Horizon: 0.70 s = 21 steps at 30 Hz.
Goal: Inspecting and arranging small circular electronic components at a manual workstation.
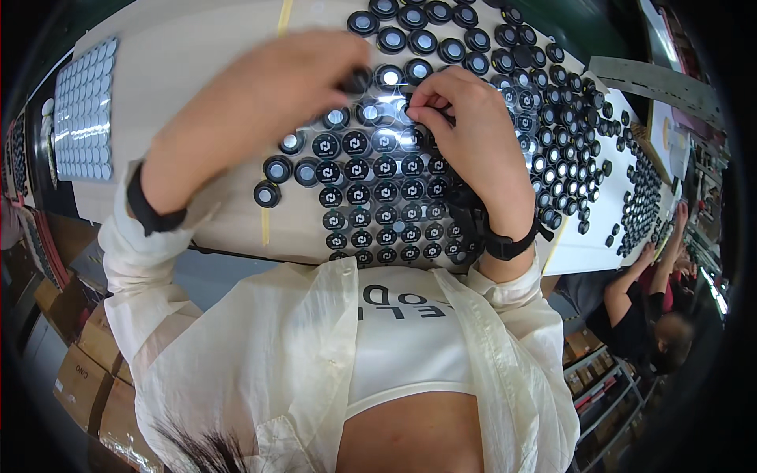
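Note:
My left hand [335, 67], smeared by motion, is closed with a black round cap [357, 81] at its fingertips. To its right, my right hand [465, 102] has thumb and forefinger pinched together; what lies between them is too small and dark to make out. Below both hands lies a glossy clear sheet with rows of round black stickers [385, 167] bearing a white mark. Black round caps with pale centres [392, 39] crowd the table beyond my hands. A few more caps [267, 194] sit left of the sheet.
A sheet of pale round discs [84, 110] lies at the table's far left. Many caps [564, 150] cover the right side, beside a grey metal strip [658, 83]. Another person [639, 315] works at right. Cardboard boxes [83, 378] stand lower left.

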### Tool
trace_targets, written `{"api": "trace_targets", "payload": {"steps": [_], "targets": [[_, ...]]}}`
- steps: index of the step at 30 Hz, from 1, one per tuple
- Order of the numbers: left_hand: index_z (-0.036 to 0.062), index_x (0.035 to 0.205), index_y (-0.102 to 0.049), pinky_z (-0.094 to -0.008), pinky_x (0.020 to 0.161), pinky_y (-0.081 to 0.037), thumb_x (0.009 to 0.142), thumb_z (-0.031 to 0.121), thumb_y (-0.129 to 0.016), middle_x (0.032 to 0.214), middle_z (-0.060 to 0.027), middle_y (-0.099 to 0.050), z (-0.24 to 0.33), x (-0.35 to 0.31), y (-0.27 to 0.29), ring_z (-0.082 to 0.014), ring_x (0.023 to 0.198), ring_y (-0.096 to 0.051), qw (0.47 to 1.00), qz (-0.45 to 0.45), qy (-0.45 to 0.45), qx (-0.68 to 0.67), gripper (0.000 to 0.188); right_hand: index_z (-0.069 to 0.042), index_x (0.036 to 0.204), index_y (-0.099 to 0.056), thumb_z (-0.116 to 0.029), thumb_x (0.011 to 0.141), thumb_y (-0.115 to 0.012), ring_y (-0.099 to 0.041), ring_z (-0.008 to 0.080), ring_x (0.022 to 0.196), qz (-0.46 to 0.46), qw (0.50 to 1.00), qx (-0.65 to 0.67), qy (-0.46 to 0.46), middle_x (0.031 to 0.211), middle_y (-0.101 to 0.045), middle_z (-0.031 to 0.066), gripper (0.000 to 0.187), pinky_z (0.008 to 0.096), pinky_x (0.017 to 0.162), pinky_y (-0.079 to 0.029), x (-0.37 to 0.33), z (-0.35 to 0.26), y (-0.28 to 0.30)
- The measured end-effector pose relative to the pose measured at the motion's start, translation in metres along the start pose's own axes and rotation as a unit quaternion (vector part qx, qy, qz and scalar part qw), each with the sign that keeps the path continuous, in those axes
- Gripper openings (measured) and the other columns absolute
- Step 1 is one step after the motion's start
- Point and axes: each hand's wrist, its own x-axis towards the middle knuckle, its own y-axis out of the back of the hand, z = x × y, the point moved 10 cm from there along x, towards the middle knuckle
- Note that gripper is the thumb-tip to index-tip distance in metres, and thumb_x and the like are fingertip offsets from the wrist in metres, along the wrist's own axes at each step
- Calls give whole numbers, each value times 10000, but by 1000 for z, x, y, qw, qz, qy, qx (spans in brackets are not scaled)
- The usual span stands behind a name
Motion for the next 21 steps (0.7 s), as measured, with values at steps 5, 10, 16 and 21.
{"api": "trace_targets", "payload": {"steps": [5, 10, 16, 21], "targets": [[13, 1097, -564, -408, 1062, -433, 777, 55, -685, 1356, -110, -548, 37, -7, -34, -297, 1230, -534, 996, -14, -87, 22, 344, 6, 827, -679, 6, 729, -726, -652, 303, 774, -12, 998, 36, -45, 821, -650, 146, 109, 379, 720, -512, 4, 5, 2], [10, 1120, -552, -406, 1081, -427, 773, 74, -691, 1363, -120, -541, 34, -9, -36, -292, 1262, -519, 997, -2, -69, 36, 380, 1, 839, -679, -3, 743, -714, -656, 316, 765, -3, 999, 29, -16, 801, -658, 165, 103, 390, 718, -514, 6, 0, 1], [13, 1125, -556, -398, 1069, -439, 776, 67, -685, 1339, -107, -564, 36, -5, -36, -293, 1234, -542, 998, 1, -52, 45, 375, -2, 806, -646, -43, 765, -694, -651, 329, 781, -58, 997, -40, 11, 775, -661, 161, 75, 419, 717, -503, 12, -5, -3], [23, 1120, -564, -384, 1071, -437, 801, 85, -659, 1297, -101, -597, 40, -6, -36, -269, 1207, -566, 995, 34, -49, 82, 339, -22, 841, -626, -58, 758, -703, -603, 340, 872, -122, 992, -23, 22, 837, -650, 132, 119, 422, 786, -472, 15, -1, -13]]}}
